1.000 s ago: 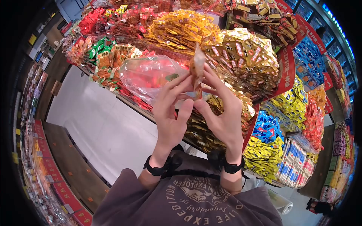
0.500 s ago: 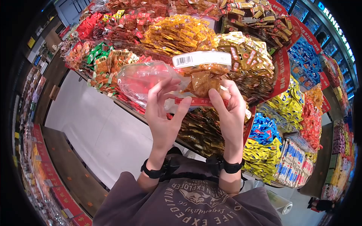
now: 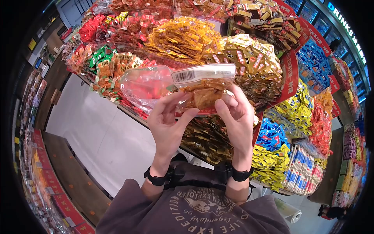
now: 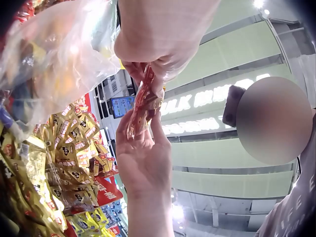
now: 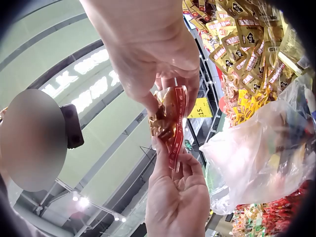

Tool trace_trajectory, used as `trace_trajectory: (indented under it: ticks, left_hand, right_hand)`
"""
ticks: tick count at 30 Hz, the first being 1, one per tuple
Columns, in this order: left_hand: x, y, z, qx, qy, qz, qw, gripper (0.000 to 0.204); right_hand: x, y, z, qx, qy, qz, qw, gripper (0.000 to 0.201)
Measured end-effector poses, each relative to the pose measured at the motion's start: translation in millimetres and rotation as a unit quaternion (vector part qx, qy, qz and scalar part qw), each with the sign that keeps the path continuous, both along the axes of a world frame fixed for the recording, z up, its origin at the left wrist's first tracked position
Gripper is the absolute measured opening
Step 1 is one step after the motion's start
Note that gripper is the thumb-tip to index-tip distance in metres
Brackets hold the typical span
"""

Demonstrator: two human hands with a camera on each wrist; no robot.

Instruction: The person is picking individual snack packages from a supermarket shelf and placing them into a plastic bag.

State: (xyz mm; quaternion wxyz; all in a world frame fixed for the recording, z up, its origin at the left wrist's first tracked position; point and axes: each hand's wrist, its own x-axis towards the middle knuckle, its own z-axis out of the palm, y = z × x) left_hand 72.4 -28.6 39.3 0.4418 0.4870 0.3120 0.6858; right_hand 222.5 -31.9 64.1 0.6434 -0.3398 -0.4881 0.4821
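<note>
Both hands hold a clear snack packet (image 3: 205, 98) with brown pieces inside and a white barcode label along its far edge. My left hand (image 3: 165, 121) pinches the left end of the packet between thumb and fingers. At the other end, my right hand (image 3: 240, 117) grips it, thumb on the near face. A red printed strip on the packet (image 5: 178, 118) shows in the right wrist view. Beyond the left hand, a see-through plastic bag (image 3: 142, 84) with red contents lies on the heaped snacks.
Piles of wrapped snacks fill the display: yellow packets (image 3: 185, 39), gold packets (image 3: 253, 54), blue packets (image 3: 272, 132). Red printed edging (image 3: 290, 76) divides the sections. Pale floor (image 3: 97, 128) lies at left, beside a dark wooden bench (image 3: 70, 171).
The packet was edge-on between the hands, then turned so its broad face and label show. Over the last half second it has tipped slightly, and the label has shifted a little left and nearer.
</note>
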Motion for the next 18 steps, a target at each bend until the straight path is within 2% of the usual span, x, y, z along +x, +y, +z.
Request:
trace_trajectory:
  ticks: [3, 11, 16, 18]
  left_hand:
    - [-0.9, -0.6, 4.7, 0.008, 0.024, 0.005, 1.0, 0.044]
    - [-0.4, -0.1, 7.8, -0.011, 0.033, 0.002, 0.999, 0.041]
    - [1.8, -4.3, 12.9, -0.049, 0.008, -0.013, 0.999, 0.047]
    - [2.5, -3.9, 11.8, -0.029, 0.015, -0.024, 0.999, 0.05]
  right_hand:
    - [2.3, 1.8, -6.6, -0.009, -0.011, -0.016, 1.0, 0.054]
    - [1.2, 0.6, -2.4, -0.035, 0.032, 0.006, 0.999, 0.053]
    - [1.1, -0.4, -2.9, -0.032, 0.029, 0.01, 0.999, 0.052]
    - [-0.4, -0.9, -1.8, -0.032, 0.035, 0.007, 0.999, 0.053]
